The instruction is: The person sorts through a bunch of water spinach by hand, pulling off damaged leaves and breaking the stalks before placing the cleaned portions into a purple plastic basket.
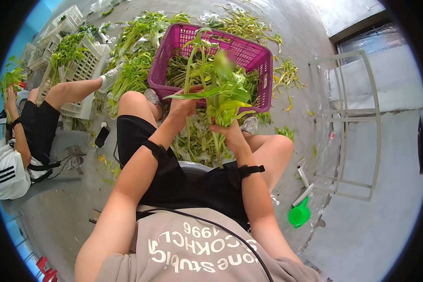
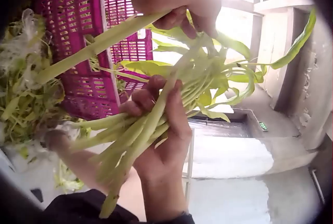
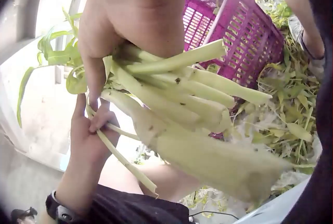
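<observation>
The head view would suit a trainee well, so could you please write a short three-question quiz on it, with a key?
1. Short answer: which hand grips the thick bunch of stems?
2. True or false: the purple basket has leafy greens inside it.
3. Fill in the blank: the number printed on the camera wearer's shirt is ____.

Key:
1. The right hand; the left hand holds a separate stem.
2. True.
3. 1996.
</observation>
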`<state>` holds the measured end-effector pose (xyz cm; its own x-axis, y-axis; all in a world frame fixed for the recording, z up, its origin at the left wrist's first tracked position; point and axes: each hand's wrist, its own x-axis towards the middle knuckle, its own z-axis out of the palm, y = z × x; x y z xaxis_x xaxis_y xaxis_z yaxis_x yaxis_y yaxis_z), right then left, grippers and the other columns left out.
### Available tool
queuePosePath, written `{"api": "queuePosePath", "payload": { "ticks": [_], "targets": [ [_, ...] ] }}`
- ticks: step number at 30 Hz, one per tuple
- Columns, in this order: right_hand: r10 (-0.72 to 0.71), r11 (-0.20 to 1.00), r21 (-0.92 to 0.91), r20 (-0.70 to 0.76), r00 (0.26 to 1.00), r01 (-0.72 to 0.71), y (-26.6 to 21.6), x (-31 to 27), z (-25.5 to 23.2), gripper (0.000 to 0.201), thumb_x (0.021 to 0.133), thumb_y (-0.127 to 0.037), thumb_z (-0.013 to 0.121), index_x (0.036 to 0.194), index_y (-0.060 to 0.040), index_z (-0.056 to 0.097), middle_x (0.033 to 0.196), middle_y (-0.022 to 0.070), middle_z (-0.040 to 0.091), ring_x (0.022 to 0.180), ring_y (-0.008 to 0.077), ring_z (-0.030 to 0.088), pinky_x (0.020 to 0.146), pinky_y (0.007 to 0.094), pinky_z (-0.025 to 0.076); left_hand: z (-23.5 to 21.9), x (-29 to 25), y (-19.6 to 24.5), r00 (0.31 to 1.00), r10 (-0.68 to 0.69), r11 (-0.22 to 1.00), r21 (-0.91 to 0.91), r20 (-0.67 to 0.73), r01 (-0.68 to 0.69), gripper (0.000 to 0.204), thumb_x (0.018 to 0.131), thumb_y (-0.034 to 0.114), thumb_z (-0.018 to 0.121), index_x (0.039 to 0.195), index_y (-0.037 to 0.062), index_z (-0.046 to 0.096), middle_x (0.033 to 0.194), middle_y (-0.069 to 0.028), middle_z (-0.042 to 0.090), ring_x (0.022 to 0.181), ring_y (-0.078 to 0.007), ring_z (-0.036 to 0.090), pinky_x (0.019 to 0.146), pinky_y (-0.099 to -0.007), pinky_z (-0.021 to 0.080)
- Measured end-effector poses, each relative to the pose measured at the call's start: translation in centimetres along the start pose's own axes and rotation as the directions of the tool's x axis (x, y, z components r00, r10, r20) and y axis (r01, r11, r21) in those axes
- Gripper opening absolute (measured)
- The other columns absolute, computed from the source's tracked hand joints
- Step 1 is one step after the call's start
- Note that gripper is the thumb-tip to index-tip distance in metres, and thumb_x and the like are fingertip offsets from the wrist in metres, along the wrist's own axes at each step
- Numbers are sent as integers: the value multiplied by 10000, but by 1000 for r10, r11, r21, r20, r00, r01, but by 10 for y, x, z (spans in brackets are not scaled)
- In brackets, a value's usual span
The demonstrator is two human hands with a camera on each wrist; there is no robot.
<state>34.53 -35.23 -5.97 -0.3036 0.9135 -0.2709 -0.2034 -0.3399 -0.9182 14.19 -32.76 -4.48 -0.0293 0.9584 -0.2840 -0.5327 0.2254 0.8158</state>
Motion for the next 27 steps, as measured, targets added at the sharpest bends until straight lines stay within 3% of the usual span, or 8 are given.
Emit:
{"api": "queuePosePath", "payload": {
  "ticks": [7,9,12,20,22,24,26,27],
  "targets": [
    [-17,936,-349,116,993,57,-3,2,-5,412,747,58,801,1131,-6,665,1000,43,699,909,145,633,832,308,515,-20,17,-22,999,-16,996,93,37,12,334,924,110,713,1236,18,635,825,-19,691,558,-51,548,469,-223,416],
    [-1,876,-475,163,987,79,-1,3,-8,381,765,20,798,1126,13,677,976,57,719,884,141,634,830,302,509,-22,25,-35,983,182,980,-83,23,-179,260,886,108,775,1104,-11,700,787,-22,693,561,-58,586,467,-221,433],
    [-153,807,-532,230,961,256,2,2,-10,353,760,14,782,1100,8,686,918,91,729,832,133,631,806,307,516,-30,26,-32,985,171,985,-32,-11,-171,229,891,68,755,1087,-31,691,809,-37,701,608,-86,638,510,-233,505],
    [-331,523,-774,201,922,357,-7,-2,-6,322,729,12,728,1048,-16,694,1087,165,684,974,402,653,840,396,526,-41,31,-30,990,133,990,-53,49,-130,184,931,53,691,1095,-32,692,872,-66,714,643,-102,644,553,-236,534],
    [-367,574,-729,179,913,373,-5,-1,-3,313,736,9,730,1047,-14,693,1060,160,692,947,366,668,826,386,526,-44,36,-31,967,245,965,77,64,-250,186,935,73,696,1081,-43,692,852,-67,708,651,-92,636,571,-234,527],
    [-397,621,-681,154,905,389,-2,0,-6,304,743,7,732,1045,-12,693,1033,154,701,919,331,683,813,376,527,-42,38,-34,984,179,981,73,15,-180,195,945,102,695,1066,-51,691,835,-62,701,649,-86,628,565,-240,508],
    [-238,761,-601,93,967,245,1,1,-11,303,756,3,742,1054,-2,688,960,133,718,849,238,679,787,347,525,-40,37,-35,962,274,956,106,13,-274,224,954,165,709,1034,-43,694,797,-44,685,628,-78,614,527,-240,469],
    [-241,760,-600,96,966,249,0,0,-11,303,756,3,742,1054,-2,688,960,133,718,849,238,679,787,347,525,-34,29,-28,984,172,983,75,-37,-169,227,961,198,710,1013,-21,686,757,-19,658,572,-71,576,485,-235,418]
  ]
}}
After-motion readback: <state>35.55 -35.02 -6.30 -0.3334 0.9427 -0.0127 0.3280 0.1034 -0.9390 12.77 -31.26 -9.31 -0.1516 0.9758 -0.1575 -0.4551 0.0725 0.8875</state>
